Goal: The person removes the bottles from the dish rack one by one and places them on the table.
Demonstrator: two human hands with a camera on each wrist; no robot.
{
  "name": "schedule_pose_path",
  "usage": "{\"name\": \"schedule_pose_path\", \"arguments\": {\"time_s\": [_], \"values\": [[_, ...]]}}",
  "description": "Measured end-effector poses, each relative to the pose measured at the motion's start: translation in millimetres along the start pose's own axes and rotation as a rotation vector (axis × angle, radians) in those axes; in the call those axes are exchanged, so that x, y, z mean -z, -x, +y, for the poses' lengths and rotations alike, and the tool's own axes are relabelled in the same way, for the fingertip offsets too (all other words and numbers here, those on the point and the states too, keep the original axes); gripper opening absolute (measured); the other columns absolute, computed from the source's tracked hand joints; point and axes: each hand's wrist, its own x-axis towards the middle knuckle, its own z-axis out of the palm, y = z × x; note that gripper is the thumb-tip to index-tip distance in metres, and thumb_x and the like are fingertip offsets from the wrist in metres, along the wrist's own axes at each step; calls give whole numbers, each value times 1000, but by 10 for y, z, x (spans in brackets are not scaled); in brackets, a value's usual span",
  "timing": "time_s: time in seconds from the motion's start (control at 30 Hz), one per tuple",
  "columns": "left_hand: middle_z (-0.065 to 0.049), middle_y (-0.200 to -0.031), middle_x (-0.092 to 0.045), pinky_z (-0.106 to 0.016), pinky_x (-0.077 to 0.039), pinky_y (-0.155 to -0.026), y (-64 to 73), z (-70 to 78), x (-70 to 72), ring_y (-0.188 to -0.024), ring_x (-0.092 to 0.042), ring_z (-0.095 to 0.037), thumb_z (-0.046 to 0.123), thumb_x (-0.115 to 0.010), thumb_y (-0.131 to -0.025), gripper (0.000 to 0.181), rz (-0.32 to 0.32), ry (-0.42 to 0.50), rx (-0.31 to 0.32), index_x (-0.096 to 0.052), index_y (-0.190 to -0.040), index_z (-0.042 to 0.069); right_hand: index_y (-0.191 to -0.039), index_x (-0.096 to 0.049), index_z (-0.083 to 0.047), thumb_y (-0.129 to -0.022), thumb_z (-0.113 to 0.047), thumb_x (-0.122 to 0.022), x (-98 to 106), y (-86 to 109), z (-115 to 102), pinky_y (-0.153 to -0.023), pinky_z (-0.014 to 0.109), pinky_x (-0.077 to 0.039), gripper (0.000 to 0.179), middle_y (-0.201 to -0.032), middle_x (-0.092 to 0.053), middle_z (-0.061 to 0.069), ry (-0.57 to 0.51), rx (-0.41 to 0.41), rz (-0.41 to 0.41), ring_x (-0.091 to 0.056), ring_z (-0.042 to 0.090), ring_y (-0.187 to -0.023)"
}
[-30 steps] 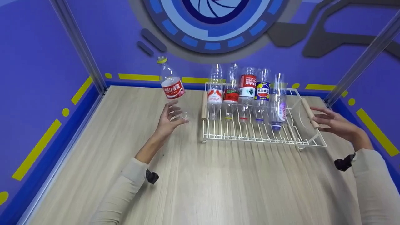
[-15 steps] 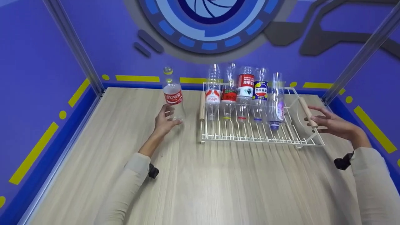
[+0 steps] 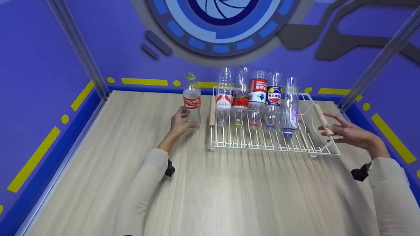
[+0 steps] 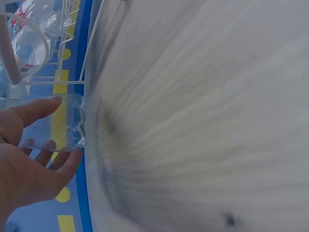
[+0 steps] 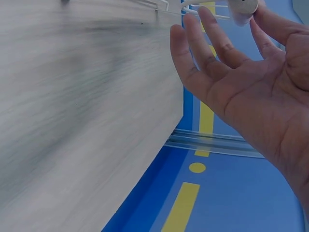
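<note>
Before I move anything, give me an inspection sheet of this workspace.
Surface: wood-grain table; a white wire rack stands on it.
Job's things: upright bottle, red label, left of the rack; five bottles neck down in the rack.
Clutter: one dark spot on the table in the left wrist view, too blurred to identify.
Hands: left hand grips the upright bottle low down; right hand pinches the rack's right wooden handle.
Cables: nothing seen.
Surroundings: blue-purple walls with yellow markings; metal posts at the corners.
</note>
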Motion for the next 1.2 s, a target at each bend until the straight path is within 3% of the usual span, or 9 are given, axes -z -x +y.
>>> {"name": "schedule_pose_path", "arguments": {"time_s": [0.2,0.5,0.67,0.9,1.07,1.2], "values": [[-27,-137,-58,-51,-47,-112,-78,-33,-128,-131,-55,-44,-15,-75,-72,69,2,5,0,-51,-135,0,-164,1,-29,-113,-23,-36,-14,0,-19,-90,22,-55,63,-128,-64,-24,38,-12,-1,-62,-2,-116],[-26,-134,-59,-49,-46,-111,-254,-16,-188,-129,-55,-41,-14,-72,-71,67,39,-42,1,-52,-134,-2,-164,3,-32,-113,-30,-35,-26,45,-102,-95,28,-55,64,-133,-60,-14,124,-66,17,-61,-6,-114],[-28,-141,-56,-51,-45,-113,-320,-38,-197,-133,-53,-42,-13,-70,-75,64,23,-52,-1,-51,-135,-2,-163,7,-33,-113,-34,-33,-29,49,-124,-101,42,-53,64,-130,-60,-18,177,-83,12,-60,-6,-114],[-26,-148,-52,-48,-40,-118,-369,-57,-196,-140,-49,-40,-15,-64,-81,66,-30,-54,-16,-48,-143,-2,-163,9,-33,-113,-35,-32,-51,49,-132,-103,45,-53,65,-127,-61,-19,179,-89,5,-61,-5,-114],[-24,-147,-54,-47,-42,-118,-378,-70,-195,-139,-51,-37,-13,-64,-80,68,-40,-87,-23,-49,-145,-1,-163,10,-33,-113,-36,-33,-61,53,-126,-108,57,-48,66,-126,-62,-21,175,-100,16,-61,-3,-116],[-24,-147,-55,-46,-43,-117,-367,-82,-184,-138,-52,-36,-11,-66,-81,70,-39,-110,-19,-47,-147,0,-163,10,-33,-113,-38,-33,-70,46,-118,-106,52,-49,67,-127,-63,-20,162,-108,22,-62,0,-117]]}}
